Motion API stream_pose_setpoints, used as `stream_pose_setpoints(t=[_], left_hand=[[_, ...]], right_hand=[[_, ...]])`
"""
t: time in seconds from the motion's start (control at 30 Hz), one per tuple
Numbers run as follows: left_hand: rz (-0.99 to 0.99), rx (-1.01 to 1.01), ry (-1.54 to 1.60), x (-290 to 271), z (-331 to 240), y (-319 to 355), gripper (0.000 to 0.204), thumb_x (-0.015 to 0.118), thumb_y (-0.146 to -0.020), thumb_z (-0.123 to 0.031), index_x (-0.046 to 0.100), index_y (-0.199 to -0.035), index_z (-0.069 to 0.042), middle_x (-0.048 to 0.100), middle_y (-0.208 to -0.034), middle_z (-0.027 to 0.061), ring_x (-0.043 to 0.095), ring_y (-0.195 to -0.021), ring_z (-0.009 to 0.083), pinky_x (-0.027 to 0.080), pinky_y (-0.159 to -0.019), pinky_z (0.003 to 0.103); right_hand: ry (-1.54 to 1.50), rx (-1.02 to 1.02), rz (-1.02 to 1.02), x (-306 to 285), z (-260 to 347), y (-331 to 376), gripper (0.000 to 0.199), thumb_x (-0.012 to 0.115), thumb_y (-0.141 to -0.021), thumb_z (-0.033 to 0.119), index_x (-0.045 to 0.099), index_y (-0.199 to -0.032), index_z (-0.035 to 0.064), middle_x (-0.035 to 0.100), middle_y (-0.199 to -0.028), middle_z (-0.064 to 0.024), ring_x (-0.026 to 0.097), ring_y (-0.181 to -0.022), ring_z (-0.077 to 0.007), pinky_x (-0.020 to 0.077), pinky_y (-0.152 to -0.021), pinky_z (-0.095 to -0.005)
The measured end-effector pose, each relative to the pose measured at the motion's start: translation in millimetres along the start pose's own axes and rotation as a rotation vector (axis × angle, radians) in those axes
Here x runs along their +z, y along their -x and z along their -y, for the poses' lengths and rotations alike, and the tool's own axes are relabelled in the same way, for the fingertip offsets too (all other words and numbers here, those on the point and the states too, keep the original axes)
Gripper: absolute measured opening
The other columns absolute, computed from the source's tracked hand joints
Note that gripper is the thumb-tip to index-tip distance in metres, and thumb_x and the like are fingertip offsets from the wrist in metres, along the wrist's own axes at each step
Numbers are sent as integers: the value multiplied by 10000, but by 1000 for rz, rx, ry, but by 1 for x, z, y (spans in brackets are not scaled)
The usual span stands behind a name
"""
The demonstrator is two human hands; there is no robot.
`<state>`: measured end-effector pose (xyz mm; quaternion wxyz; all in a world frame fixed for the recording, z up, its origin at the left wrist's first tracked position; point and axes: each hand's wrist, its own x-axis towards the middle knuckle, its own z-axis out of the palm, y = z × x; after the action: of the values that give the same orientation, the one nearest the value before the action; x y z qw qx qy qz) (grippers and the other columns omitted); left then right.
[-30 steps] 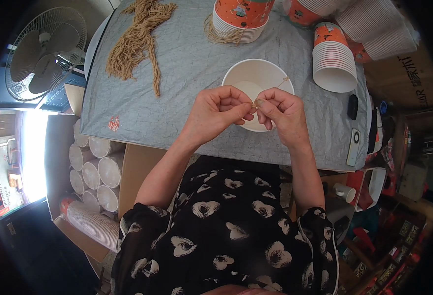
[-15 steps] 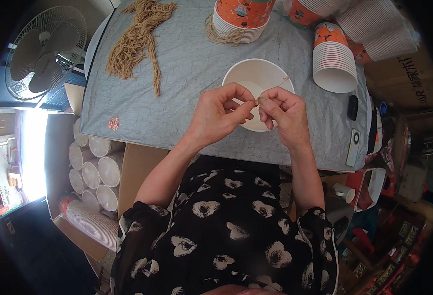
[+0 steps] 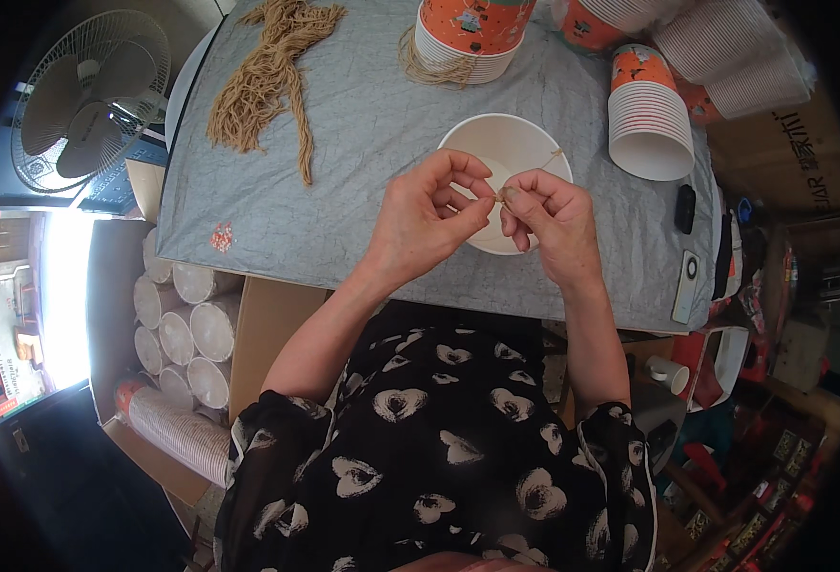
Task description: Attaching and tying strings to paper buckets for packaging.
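A white paper bucket [image 3: 502,138] stands on the grey-covered table in front of me, its round mouth toward me. Over that mouth my two hands meet at the fingertips. My left hand [image 3: 428,217] pinches a thin brown string [image 3: 499,197] between thumb and forefinger, the other fingers curled. Thumb and forefinger of my right hand [image 3: 559,221] pinch the same string close beside it. A bit of string also shows at the bucket's right rim; the stretch between is partly hidden by my right hand. Whether there is a knot at my fingertips is too small to tell.
A bundle of brown strings [image 3: 266,86] lies at the far left. Orange-patterned paper buckets [image 3: 471,48] stand stacked at the back, with more stacks [image 3: 651,119] at right. A black object [image 3: 685,209] lies near the right edge. A fan [image 3: 91,100] stands left, above a box of stacked cups [image 3: 189,329].
The bucket has shifted very slightly to the right. My left fingertips have drawn a little away from the right ones, showing a short bit of string between them.
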<state>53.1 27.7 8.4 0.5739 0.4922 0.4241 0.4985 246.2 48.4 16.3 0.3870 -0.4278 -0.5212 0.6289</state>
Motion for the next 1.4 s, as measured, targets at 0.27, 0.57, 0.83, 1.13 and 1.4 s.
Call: stream_pose_setpoints(t=[0.27,0.57,0.83,1.13,1.4], left_hand=[[-37,58,-209,3,-6,0,291,706,-855,0,597,-1126,13,715,-921,59,708,-750,92,564,-635,230],[60,-72,100,-6,0,0,264,710,-919,-35,601,-1157,-6,682,-1051,41,697,-832,83,551,-700,210],[17,43,-180,-1,-9,3,106,709,-905,-54,689,-972,25,731,-840,77,728,-760,125,580,-642,248],[52,3,-8,-1,2,3,100,631,-975,-48,631,-1000,48,703,-912,71,735,-849,141,597,-703,256],[138,-111,154,-7,1,2,81,568,-1018,-36,578,-1026,44,688,-950,85,728,-891,148,604,-759,258]], right_hand=[[158,-5,-23,6,7,-1,174,651,-993,161,649,-925,2,645,-704,-15,534,-553,-38,419,-500,-191],[-102,35,56,-1,0,-1,175,643,-992,161,659,-964,-11,644,-724,-46,542,-546,-64,418,-482,-193],[-61,7,27,1,0,-1,170,644,-992,158,661,-970,-11,636,-704,-40,539,-541,-63,416,-480,-191],[-53,5,-8,2,-3,-1,162,641,-996,152,658,-965,-7,637,-709,-33,540,-550,-57,413,-482,-190],[-18,1,-27,5,0,0,155,631,-1003,145,650,-974,-5,626,-708,-17,525,-552,-51,402,-487,-188]])
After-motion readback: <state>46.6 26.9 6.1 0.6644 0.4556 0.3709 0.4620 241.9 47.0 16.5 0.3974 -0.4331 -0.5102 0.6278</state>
